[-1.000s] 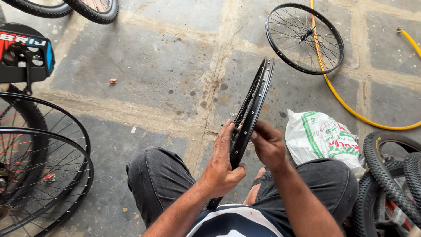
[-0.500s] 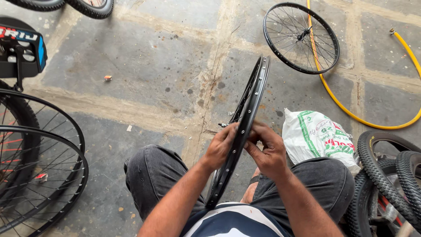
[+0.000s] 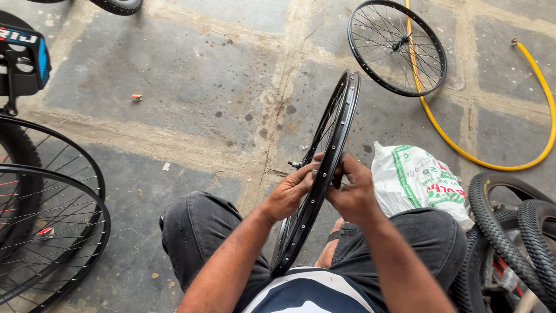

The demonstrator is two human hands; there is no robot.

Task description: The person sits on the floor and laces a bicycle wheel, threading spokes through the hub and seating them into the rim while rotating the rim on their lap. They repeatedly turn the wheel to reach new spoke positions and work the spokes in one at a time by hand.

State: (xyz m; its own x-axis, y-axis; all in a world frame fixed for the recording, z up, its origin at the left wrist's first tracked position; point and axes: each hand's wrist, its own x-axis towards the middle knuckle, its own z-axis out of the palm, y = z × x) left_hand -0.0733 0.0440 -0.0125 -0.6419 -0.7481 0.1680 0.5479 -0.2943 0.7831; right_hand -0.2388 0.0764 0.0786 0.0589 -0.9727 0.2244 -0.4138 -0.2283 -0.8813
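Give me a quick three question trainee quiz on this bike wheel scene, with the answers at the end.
1. True or false: both hands grip the black spoked wheel rim held on edge between the knees.
2. What lies on the yellow hose: A a spoked wheel, B a bag?
3. Which hand is nearer the white printed bag?
Key: 1 true: left hand and right hand. 2 A, the flat black spoked wheel. 3 right.

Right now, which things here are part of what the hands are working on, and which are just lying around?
In hand:
black wheel rim, upright between the knees
left hand and right hand, each with a grip on it

Lying about:
spoked wheel
yellow hose
white sack
knobbly tyres
wheels at left
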